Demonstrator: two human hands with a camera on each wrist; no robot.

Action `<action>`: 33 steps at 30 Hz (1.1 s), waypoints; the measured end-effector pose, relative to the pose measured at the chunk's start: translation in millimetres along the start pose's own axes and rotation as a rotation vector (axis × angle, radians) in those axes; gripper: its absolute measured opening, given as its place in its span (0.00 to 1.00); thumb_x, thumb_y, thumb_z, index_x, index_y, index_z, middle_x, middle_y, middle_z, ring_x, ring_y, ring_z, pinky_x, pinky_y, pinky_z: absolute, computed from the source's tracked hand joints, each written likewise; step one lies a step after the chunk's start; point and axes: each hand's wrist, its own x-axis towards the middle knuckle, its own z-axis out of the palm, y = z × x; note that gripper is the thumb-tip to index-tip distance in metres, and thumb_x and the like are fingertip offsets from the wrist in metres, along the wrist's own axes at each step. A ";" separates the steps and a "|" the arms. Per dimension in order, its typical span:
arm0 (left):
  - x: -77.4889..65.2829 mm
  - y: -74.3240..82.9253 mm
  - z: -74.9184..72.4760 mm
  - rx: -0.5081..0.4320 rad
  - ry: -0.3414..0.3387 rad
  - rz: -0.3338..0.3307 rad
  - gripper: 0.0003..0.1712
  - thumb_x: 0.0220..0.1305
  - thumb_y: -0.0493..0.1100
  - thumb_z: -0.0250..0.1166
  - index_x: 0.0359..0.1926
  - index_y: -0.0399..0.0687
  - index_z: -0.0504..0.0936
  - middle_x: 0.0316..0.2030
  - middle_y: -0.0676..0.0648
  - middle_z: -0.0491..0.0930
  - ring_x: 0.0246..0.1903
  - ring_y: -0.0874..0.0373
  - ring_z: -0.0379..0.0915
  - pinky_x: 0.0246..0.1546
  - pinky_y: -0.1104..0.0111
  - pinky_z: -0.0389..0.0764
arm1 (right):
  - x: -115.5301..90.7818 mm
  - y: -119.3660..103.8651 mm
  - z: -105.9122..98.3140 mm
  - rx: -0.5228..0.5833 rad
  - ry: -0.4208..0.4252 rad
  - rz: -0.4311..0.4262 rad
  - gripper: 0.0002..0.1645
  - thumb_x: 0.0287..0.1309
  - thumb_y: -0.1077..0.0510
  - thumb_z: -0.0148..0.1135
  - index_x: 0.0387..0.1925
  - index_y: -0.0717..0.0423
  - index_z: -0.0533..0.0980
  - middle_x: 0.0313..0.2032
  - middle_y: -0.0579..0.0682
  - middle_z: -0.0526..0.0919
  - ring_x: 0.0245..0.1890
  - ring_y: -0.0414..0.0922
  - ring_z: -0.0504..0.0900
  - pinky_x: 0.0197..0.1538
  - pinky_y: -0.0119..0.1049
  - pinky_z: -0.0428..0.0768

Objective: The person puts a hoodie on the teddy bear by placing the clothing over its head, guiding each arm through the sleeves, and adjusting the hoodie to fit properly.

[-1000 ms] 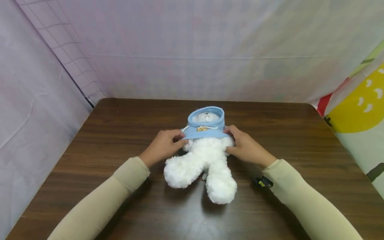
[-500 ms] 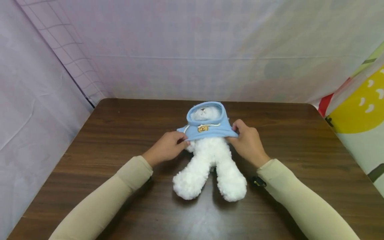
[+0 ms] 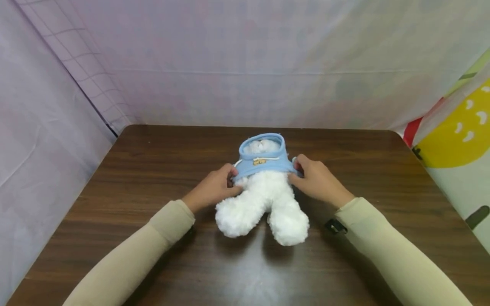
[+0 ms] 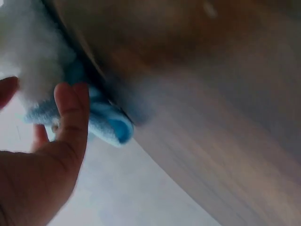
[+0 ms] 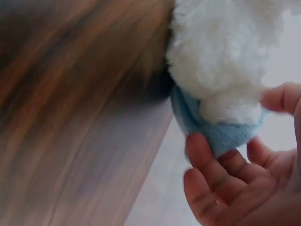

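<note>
A white fluffy plush toy (image 3: pixel 269 187) lies on its back on the table, legs toward me. A small blue sweatshirt (image 3: pixel 249 168) with a white drawstring and a bear patch covers its upper body. Part of its head shows inside the wide collar; its arms are mostly hidden. At the left edge of the hem, my left hand (image 3: pixel 212 187) holds the cloth, thumb and forefinger spread apart against toy and fabric. My right hand (image 3: pixel 319 180) grips the right edge of the hem, its fingers curled on the blue cloth (image 5: pixel 228 137) and its thumb beside the fur.
The brown wooden table (image 3: pixel 153 170) reaches back to a pale hanging cloth (image 3: pixel 245 72). Another pale cloth hangs at the left, and a cloth with a yellow print (image 3: pixel 459 131) is at the right. A small dark device (image 3: pixel 336 226) sits under the right wrist.
The sweatshirt hem was stretched wider and lower half a second ago, and now sits narrower. The toy's legs have shifted slightly away from me. The left thumb and forefinger have spread apart.
</note>
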 end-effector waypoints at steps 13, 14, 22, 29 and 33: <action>8.4 5.5 12.8 0.098 0.138 0.018 0.05 0.61 0.40 0.62 0.34 0.47 0.72 0.22 0.50 0.71 0.21 0.58 0.66 0.26 0.68 0.68 | 4.4 -1.8 9.9 -0.009 0.079 0.039 0.15 0.57 0.62 0.60 0.41 0.57 0.63 0.18 0.49 0.66 0.19 0.47 0.67 0.24 0.40 0.66; 8.5 6.2 13.2 0.118 0.152 0.022 0.05 0.62 0.40 0.62 0.34 0.48 0.72 0.21 0.50 0.71 0.21 0.58 0.66 0.25 0.67 0.68 | 5.1 -3.0 10.5 -0.019 0.091 0.045 0.14 0.57 0.62 0.60 0.40 0.57 0.63 0.18 0.50 0.66 0.19 0.48 0.67 0.24 0.41 0.65; 9.8 12.6 14.0 0.265 0.238 0.059 0.08 0.63 0.37 0.62 0.32 0.50 0.70 0.21 0.51 0.73 0.20 0.54 0.69 0.21 0.64 0.68 | 6.9 -4.7 10.7 -0.111 0.153 0.098 0.09 0.53 0.64 0.58 0.33 0.56 0.66 0.19 0.54 0.72 0.19 0.51 0.69 0.21 0.43 0.65; 9.5 16.4 12.8 0.226 0.242 0.009 0.09 0.61 0.40 0.64 0.29 0.50 0.70 0.19 0.51 0.71 0.19 0.56 0.66 0.20 0.66 0.66 | 7.8 1.7 3.2 -0.049 0.084 0.089 0.12 0.55 0.61 0.62 0.36 0.56 0.67 0.20 0.52 0.71 0.21 0.49 0.69 0.25 0.42 0.67; 7.3 16.9 11.7 0.174 0.185 -0.015 0.10 0.61 0.44 0.64 0.32 0.49 0.71 0.18 0.51 0.69 0.17 0.59 0.65 0.20 0.67 0.66 | 4.0 4.0 -6.3 0.059 0.030 0.060 0.14 0.59 0.61 0.62 0.44 0.59 0.68 0.28 0.54 0.75 0.27 0.49 0.72 0.32 0.42 0.71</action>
